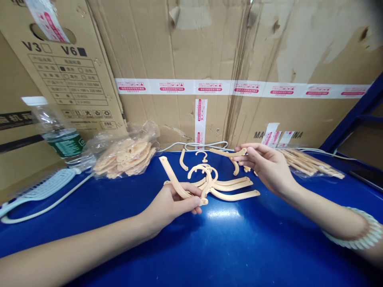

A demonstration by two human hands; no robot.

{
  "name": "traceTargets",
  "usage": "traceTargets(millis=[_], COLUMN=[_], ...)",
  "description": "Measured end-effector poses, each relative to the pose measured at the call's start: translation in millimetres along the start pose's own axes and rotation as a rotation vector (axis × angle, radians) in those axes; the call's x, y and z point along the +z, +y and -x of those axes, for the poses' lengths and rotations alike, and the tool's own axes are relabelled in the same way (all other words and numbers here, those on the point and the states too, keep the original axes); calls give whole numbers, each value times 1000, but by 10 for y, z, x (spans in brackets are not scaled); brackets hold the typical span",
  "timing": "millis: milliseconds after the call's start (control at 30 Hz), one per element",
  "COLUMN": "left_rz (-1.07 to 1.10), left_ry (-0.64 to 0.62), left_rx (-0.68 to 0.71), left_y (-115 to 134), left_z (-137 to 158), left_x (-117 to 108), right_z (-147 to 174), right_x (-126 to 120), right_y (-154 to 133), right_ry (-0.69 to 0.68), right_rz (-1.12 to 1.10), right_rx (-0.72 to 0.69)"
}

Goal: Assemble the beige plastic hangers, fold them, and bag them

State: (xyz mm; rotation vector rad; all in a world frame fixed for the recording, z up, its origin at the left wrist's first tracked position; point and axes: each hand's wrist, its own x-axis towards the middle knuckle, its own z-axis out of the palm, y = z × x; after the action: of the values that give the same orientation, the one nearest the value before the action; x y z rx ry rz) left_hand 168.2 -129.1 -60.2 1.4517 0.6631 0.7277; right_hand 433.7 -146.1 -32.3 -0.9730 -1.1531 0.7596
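Observation:
My left hand (179, 201) is closed on a beige hanger arm (172, 173), pinched near its lower end, where a hook piece (207, 185) meets it. Farther right and higher, my right hand (266, 161) pinches the right end of another curved hanger arm (227, 152), which points left. Between and behind my hands lie several folding hangers (233, 185) with their arms and hooks overlapping. A loose hook (204, 156) and a loose hanger arm (183, 160) rest behind them. My left fingers partly hide the joint they hold.
Bags of beige pieces (128, 157) and of long hanger arms (311, 161) lie left and right on the blue table (233, 247). A water bottle (60, 135), a pale hairbrush (48, 185) and a white cable (206, 146) are around them. Cardboard boxes (173, 52) stand behind.

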Motion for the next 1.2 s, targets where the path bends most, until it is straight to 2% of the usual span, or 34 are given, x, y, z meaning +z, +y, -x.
traceTargets(millis=[167,333,600,733,867,1000,1200], left_rz=[-4,17,17,28,55,44,-7], left_ry=[27,76,82,89,41,52,48], left_rx=[-6,-23,-55,-35,-11,-24,-13], left_y=[26,43,46,49,52,45,45], left_z=[-11,-10,-17,-25,-28,-23,-10], left_x=[-3,1,-3,-8,-13,-23,-17], right_z=[194,394,493,484,528,610,699], right_x=[151,268,319,340,365,388,441], right_y=[-98,-159,-137,-104,-87,-79,-31], right_ry=[17,73,107,37,-92,-211,-261], right_rz=[-190,-218,-214,-249,-319,-359,-274], right_rx=[163,325,377,463,515,551,555])
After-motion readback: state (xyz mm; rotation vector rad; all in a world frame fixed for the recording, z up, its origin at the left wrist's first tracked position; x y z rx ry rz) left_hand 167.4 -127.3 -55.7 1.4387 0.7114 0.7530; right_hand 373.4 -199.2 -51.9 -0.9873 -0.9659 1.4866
